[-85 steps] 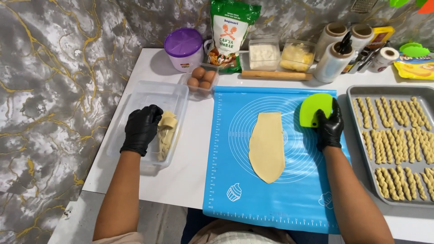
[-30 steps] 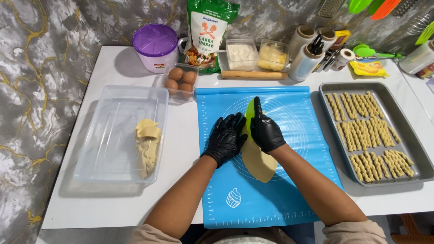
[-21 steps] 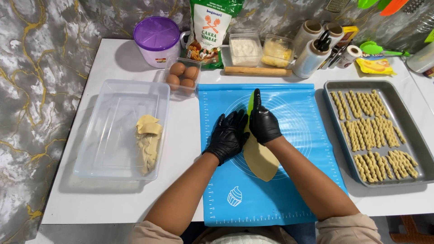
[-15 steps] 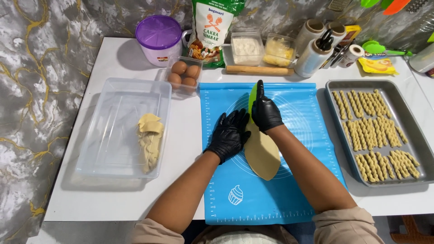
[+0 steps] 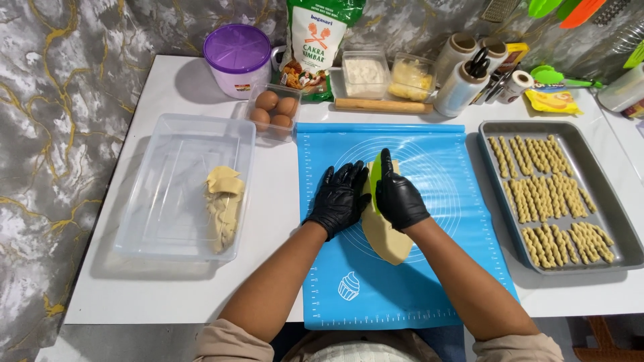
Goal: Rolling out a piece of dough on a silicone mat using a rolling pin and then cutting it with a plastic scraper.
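A flat oval sheet of pale dough lies on the blue silicone mat. My right hand, in a black glove, grips a green plastic scraper set on edge along the dough's upper half. My left hand, also gloved, rests flat on the mat with its fingers against the dough's left edge, right beside the scraper. The part of the dough under both hands is hidden.
A clear plastic tub at the left holds a lump of dough. A metal tray at the right carries several twisted dough sticks. Along the back stand an egg box, a purple-lidded container, a flour bag, a rolling pin and jars.
My left hand left the tub and came to the dough sheet. My right hand brought the green scraper from the mat's right side onto the dough. In the last second the hands barely shifted.
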